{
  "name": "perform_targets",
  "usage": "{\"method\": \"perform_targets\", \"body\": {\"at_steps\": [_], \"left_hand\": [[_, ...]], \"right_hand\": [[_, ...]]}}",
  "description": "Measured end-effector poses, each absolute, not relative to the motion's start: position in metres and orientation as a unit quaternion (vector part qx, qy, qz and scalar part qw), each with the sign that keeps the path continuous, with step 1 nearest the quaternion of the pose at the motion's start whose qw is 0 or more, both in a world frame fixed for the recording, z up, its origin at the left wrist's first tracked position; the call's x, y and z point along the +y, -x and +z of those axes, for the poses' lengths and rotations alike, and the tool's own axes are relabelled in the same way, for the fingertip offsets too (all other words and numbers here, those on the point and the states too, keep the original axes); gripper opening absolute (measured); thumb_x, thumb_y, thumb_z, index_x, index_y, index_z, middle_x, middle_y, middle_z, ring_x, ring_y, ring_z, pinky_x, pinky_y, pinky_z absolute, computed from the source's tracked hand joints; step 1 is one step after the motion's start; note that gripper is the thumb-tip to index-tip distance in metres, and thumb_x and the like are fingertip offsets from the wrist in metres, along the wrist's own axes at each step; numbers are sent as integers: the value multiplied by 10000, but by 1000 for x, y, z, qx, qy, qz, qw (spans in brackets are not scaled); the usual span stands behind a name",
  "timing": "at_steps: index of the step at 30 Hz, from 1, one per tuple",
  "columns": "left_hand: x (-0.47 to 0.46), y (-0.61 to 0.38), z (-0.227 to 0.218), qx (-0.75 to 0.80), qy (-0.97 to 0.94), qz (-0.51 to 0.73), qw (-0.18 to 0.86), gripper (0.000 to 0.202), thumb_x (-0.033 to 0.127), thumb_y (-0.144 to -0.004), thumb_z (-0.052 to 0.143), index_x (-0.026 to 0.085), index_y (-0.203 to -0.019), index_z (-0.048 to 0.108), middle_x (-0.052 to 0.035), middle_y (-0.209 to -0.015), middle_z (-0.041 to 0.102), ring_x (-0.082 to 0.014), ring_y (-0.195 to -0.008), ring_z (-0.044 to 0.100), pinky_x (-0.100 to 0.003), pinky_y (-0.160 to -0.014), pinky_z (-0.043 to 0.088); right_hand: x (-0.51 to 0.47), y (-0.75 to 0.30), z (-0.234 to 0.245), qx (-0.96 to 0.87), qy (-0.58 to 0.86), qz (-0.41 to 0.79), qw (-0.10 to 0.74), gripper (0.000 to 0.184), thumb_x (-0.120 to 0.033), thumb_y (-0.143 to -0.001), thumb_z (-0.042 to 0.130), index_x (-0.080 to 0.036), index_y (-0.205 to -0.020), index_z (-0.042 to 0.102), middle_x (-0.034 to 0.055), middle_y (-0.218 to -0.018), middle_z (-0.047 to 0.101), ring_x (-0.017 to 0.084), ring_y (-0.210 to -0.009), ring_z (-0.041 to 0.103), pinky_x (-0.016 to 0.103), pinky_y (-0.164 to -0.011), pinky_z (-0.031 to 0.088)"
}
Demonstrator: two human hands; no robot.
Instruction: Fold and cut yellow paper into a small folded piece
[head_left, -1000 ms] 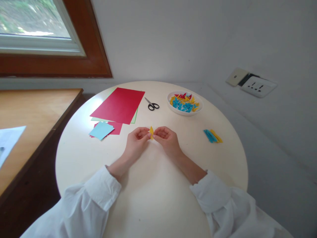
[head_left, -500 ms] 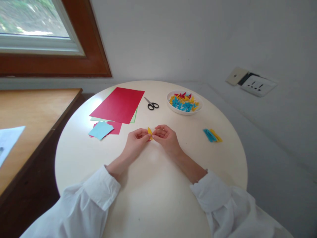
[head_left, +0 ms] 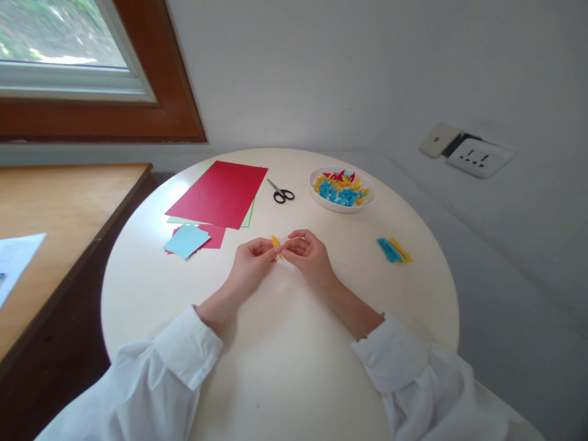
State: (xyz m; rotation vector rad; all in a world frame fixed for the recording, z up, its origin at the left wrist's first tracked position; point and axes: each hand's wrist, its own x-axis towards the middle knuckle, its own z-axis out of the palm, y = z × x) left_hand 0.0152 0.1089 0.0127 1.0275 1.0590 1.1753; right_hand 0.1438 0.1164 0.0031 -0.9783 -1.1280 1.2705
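Observation:
Between my two hands, over the middle of the table, is a small folded piece of yellow paper (head_left: 275, 241) with a pointed upper end. My left hand (head_left: 253, 256) pinches it from the left between thumb and fingers. From the right, the thumb and forefinger of my right hand (head_left: 309, 252) close on the same paper. The fingertips nearly meet and hide its lower middle. Beyond them, a white bowl (head_left: 343, 209) holds several small folded paper pieces in blue, yellow and red. Folded blue paper strips (head_left: 388, 250) and yellow paper strips (head_left: 400, 250) lie to the right.
Black-handled scissors (head_left: 281, 195) lie left of the bowl. A large red sheet (head_left: 218, 195) rests on green paper at the far left. Nearer, light blue paper squares (head_left: 187, 241) overlap red ones. The round white table (head_left: 285, 367) stands against the wall beside a wooden surface (head_left: 59, 202).
The yellow paper has tilted slightly to the left between my fingertips. Both hands keep their pinch and have barely shifted.

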Motion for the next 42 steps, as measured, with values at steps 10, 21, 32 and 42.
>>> {"method": "perform_targets", "body": {"at_steps": [10, 21, 32, 42], "left_hand": [[109, -15, 14, 374, -389, 538, 648, 133, 236, -615, 710, 138, -622, 620, -3, -597, 606, -107, -593, 555, -236, -611, 431], [108, -18, 14, 388, -360, 549, 647, 144, 220, -604, 716, 138, -613, 598, 6, -563, 604, -97, -573, 555, -227, -612, 421], [109, -15, 12, 374, -394, 518, 661, 118, 234, -658, 688, 126, -643, 643, -6, -587, 597, -92, -593, 532, -215, -612, 399], [110, -14, 10, 393, -395, 510, 655, 206, 286, -621, 720, 130, -566, 597, -2, -567, 569, -93, -578, 506, -228, -596, 390]], "right_hand": [[115, -143, 0, -573, 432, 511, 473, 150, -307, -677, 596, -163, -643, 572, -15, -618, 575, 96, -587, 509, 237, -568, 414], [113, -144, -1, -623, 457, 443, 455, 165, -305, -704, 576, -162, -622, 565, -1, -620, 591, 111, -586, 506, 247, -571, 395], [111, -144, -1, -623, 445, 445, 464, 167, -305, -717, 567, -167, -624, 554, -1, -613, 590, 112, -580, 517, 250, -576, 412], [111, -145, 0, -622, 435, 465, 456, 136, -292, -692, 590, -160, -667, 609, -3, -635, 607, 114, -586, 519, 246, -564, 404]]}}
